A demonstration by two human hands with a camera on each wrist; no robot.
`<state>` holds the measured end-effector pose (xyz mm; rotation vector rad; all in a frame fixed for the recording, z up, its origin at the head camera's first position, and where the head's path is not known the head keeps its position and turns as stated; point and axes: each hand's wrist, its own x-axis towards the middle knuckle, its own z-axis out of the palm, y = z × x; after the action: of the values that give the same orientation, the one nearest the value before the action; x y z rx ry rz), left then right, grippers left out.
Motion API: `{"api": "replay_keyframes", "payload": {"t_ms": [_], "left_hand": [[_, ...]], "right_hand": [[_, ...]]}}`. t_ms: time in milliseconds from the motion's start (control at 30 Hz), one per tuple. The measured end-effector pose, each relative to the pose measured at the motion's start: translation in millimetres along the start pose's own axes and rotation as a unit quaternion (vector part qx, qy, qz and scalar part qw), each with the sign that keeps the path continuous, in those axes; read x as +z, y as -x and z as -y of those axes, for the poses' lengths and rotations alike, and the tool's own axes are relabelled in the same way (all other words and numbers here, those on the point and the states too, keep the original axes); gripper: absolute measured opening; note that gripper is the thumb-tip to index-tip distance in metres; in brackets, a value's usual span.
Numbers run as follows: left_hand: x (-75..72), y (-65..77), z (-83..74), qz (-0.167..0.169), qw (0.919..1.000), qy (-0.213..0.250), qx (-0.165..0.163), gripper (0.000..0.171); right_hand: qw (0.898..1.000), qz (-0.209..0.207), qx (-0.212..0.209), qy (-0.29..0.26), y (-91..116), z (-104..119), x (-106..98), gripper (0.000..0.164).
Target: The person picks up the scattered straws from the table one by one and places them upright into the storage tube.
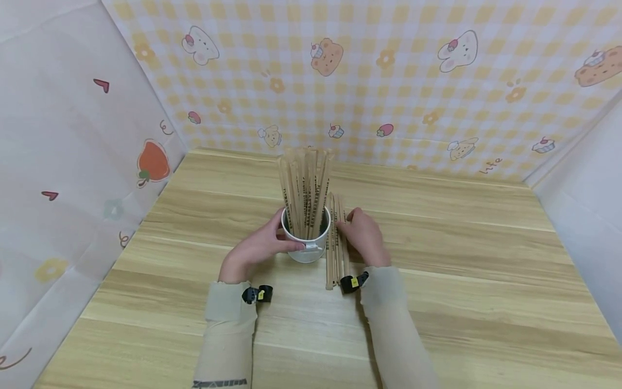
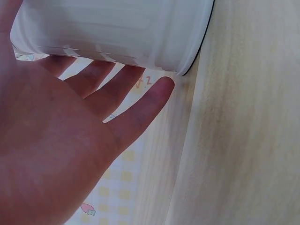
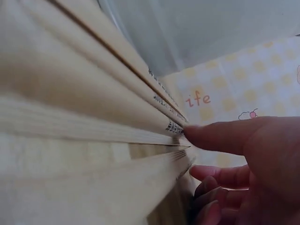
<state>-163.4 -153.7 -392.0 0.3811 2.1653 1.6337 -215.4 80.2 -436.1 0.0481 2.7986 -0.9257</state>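
Observation:
A small white bucket stands upright on the table, filled with several paper-wrapped straws with dark print. My left hand holds it from the left, thumb at the front by the handle tab and fingers behind; the left wrist view shows these fingers spread along the wall. Right of the bucket lies a row of more wrapped straws. At its right edge my right hand pinches a straw. In the right wrist view the thumb touches the straws, with the other fingers curled below.
The wood-grain table extends to both sides and in front. A yellow checked cloth with cartoon prints rises behind it, and a white printed cloth hangs at the left. Both wrists carry small black cameras.

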Motion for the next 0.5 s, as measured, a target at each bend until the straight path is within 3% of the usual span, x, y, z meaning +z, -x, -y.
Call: {"api": "replay_keyframes", "payload": {"t_ms": [167,500], "left_hand": [[0.5,0.9,-2.4,0.000,1.0000,-0.005,0.003,0.093],[0.8,0.4,-1.0,-0.001,0.9999,-0.004,0.010,0.092]], "right_hand": [[1.000,-0.014,0.009,0.017,-0.6,0.4,0.4,0.023],[1.000,-0.007,0.015,0.009,2.3,0.1,-1.8,0.029]]}}
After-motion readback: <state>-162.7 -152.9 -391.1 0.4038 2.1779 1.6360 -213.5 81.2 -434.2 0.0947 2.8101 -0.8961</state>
